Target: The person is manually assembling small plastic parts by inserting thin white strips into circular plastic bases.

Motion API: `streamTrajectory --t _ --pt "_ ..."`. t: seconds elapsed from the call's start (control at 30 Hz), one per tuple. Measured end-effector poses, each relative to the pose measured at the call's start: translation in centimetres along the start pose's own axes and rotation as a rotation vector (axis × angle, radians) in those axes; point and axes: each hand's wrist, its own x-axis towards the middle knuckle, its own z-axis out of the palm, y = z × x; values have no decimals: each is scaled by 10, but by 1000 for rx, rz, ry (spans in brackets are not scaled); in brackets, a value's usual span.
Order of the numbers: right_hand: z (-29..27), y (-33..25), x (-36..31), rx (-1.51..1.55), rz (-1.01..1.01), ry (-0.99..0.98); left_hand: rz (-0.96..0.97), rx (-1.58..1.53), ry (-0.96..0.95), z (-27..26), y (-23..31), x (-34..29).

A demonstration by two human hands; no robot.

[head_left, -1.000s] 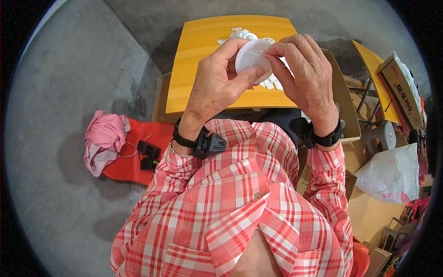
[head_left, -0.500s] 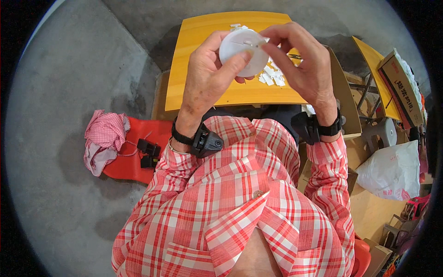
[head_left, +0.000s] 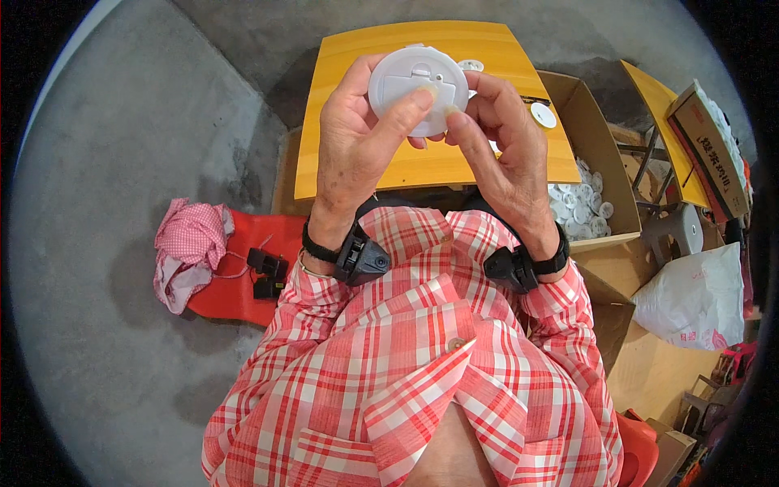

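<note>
A round white plastic disc (head_left: 406, 68) is held up above the yellow table, its face tilted toward me. That face has a raised panel with a small latch and a tiny screw-like dot. My left hand (head_left: 361, 130) grips the disc from the left, with the thumb flat across the panel and the fingers behind. At the lower right rim, my right hand (head_left: 505, 142) pinches the edge with the thumb in front; its other fingers are curled and partly hidden.
On the yellow table (head_left: 341, 162) lie a white disc (head_left: 543, 115), another round piece (head_left: 471, 65) and a dark slim object (head_left: 535, 100). A cardboard box (head_left: 613, 174) of several white discs stands right. A red seat (head_left: 223, 284) holds a checked cloth (head_left: 193, 235).
My right hand has moved down and left, from the disc's upper right to its lower right rim. The disc shifted slightly left and turned, showing its panel more fully.
</note>
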Motion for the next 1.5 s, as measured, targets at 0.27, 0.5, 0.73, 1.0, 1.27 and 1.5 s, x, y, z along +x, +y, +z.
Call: streamTrajectory --t 0.27,0.5,0.73,1.0,1.27,1.5 --pt "4 -7 4 79 19 11 10 4 17 1 -2 0" --pt "1 -6 5 56 11 -65 -2 24 19 -2 3 -2" --pt "4 -6 5 65 -29 -71 61 46 66 -1 0 -1" --pt "3 0 5 132 73 -88 -140 -25 53 1 7 1" --pt "-7 9 3 353 319 -206 -411 -220 34 -6 -1 4" --pt "-14 19 -2 288 331 -208 -402 -313 27 -1 1 2"
